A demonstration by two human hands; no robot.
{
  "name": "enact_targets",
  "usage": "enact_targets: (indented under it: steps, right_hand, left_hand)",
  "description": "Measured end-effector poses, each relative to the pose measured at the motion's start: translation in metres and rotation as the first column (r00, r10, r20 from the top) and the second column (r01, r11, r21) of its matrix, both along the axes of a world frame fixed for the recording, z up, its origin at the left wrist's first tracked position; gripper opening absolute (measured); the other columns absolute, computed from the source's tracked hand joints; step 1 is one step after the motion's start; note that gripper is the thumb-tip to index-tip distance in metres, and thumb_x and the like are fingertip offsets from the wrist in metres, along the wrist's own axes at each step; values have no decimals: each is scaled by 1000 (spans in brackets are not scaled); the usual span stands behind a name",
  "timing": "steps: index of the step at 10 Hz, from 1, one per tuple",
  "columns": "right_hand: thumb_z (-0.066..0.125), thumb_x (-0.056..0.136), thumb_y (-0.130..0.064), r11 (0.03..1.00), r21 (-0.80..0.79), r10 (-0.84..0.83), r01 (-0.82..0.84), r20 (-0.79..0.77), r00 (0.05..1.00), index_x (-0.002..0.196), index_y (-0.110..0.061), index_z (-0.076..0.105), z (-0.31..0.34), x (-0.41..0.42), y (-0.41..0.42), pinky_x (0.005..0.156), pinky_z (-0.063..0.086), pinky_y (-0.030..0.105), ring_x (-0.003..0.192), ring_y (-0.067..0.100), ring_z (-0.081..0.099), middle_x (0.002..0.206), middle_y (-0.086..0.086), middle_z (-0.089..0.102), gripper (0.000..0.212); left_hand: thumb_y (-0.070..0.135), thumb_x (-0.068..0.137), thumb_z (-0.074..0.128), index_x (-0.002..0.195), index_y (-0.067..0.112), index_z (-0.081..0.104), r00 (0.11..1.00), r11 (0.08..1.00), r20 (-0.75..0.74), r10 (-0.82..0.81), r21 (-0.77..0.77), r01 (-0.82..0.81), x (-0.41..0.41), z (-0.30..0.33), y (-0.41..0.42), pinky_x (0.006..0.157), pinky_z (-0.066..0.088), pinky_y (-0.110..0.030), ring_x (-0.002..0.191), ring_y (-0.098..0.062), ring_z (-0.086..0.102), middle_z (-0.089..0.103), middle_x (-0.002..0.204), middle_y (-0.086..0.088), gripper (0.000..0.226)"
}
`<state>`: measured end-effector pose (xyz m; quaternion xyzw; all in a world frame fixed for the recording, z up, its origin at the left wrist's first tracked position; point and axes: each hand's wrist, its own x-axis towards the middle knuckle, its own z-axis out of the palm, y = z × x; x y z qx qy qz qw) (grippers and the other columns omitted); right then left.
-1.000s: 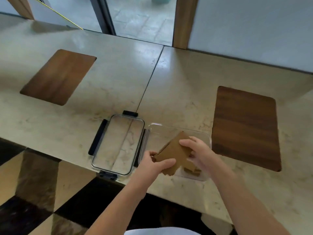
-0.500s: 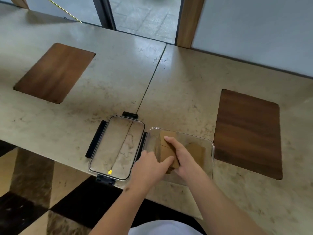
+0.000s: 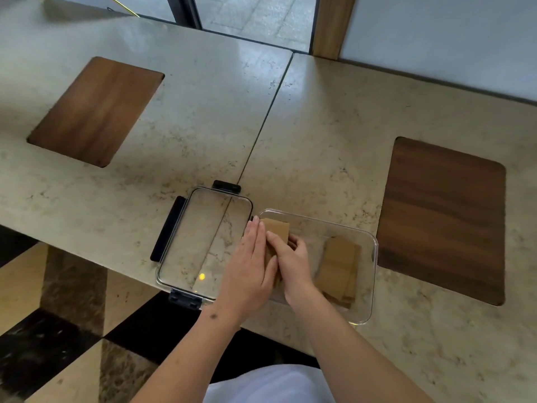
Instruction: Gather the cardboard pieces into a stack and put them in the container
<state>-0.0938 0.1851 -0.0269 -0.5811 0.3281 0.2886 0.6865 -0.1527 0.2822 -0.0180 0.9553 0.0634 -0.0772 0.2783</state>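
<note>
a pale stone counter (image 3: 319, 135) is split by a dark seam (image 3: 263, 132), with two wood panels (image 3: 96, 112) (image 3: 441, 219) set in. a checkered floor (image 3: 58, 330) is seen below, a grey wall (image 3: 436, 33) behind.

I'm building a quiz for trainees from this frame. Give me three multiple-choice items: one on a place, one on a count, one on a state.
1. Where is the lid?
A) left of the container
B) on the container
C) on a wooden inlay

2. How many wooden inlays show in the table?
A) one
B) two
C) four

3. The container is:
A) sealed
B) open, holding cardboard
C) overturned

Answers: 1 A, the lid lies flat beside the container's left wall. 2 B, one inlay far left, one right. 3 B, both hands press cardboard inside; more pieces lie within.
</note>
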Motion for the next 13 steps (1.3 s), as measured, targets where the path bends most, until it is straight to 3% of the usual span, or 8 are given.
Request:
enact_targets:
  steps: [1, 4, 5, 6, 8, 10, 12, 13]
  right_hand:
    - [80, 66, -57, 991, -130, 48, -42, 49, 998, 135, -20, 65, 2, -2, 4, 108, 53, 47, 124, 27, 65, 136, 8, 64, 79]
    - [72, 97, -36, 997, -34, 76, -73, 111, 991, 135, -24, 67, 1, -8, -10, 103, 57, 39, 116, 16, 71, 123, -4, 76, 40]
    - [53, 106, -36, 942, -207, 312, -264, 246, 918, 141, -29, 62, 2, -14, -15, 107, 52, 34, 121, 10, 66, 127, -11, 73, 37]
    - [37, 113, -31, 855, -368, 487, -367, 323, 812, 154, -21, 47, 0, -17, -8, 118, 43, 39, 135, 15, 57, 145, -2, 62, 44]
    - [30, 111, -42, 737, -469, 643, -487, 263, 720, 165, -16, 23, -4, -13, -14, 125, 32, 45, 154, 21, 37, 167, 5, 40, 61]
    - [34, 113, -36, 792, -377, 583, -480, 234, 778, 164, -20, 29, -1, -8, -15, 122, 37, 43, 144, 21, 50, 155, 2, 54, 54]
    - [47, 109, -41, 838, -358, 517, -412, 280, 809, 146, -36, 51, 17, -7, -30, 110, 42, 21, 145, 18, 50, 148, -12, 58, 37]
    - [46, 106, -54, 789, -505, 536, -351, 284, 795, 165, -17, 28, 29, -8, -47, 127, 27, 39, 157, 18, 32, 170, -1, 34, 71]
  left_hand:
    - [42, 112, 24, 162, 14, -7, 1000, 1000, 13, 0, -1, 0, -1, -3, -1, 126, -13, -13, 162, -8, -14, -13, 173, 6, 66]
    - [44, 108, 13, 163, 4, 1, 999, 991, 35, -36, 127, 31, -3, -16, -2, 133, 4, -36, 165, -24, -5, -3, 176, -10, 70]
    - [42, 108, 12, 163, 1, 1, 998, 985, 22, -54, 164, 49, -3, -14, -4, 134, 7, -39, 164, -27, -5, -2, 176, -13, 70]
    - [37, 107, 14, 161, -4, 6, 998, 982, 23, -61, 179, 56, -2, -10, -5, 133, 13, -43, 162, -33, 1, 5, 175, -19, 68]
    - [38, 112, 13, 160, 1, -8, 996, 973, -24, -82, 213, 85, -1, -11, -4, 134, -3, -37, 163, -29, -13, -16, 172, -13, 64]
    - [41, 105, -1, 160, 1, -12, 994, 969, -76, -73, 231, 89, 0, -10, -6, 136, 3, -41, 162, -28, -15, -19, 172, -13, 68]
    - [53, 101, -2, 166, 4, -3, 999, 989, -46, 11, 150, -4, 3, 9, -12, 136, 2, -42, 166, -25, -9, -13, 174, -7, 81]
    - [52, 106, 13, 168, 0, 13, 998, 996, 60, 6, 85, -11, 8, 25, -23, 133, 0, -35, 166, -25, -1, 2, 177, -12, 81]
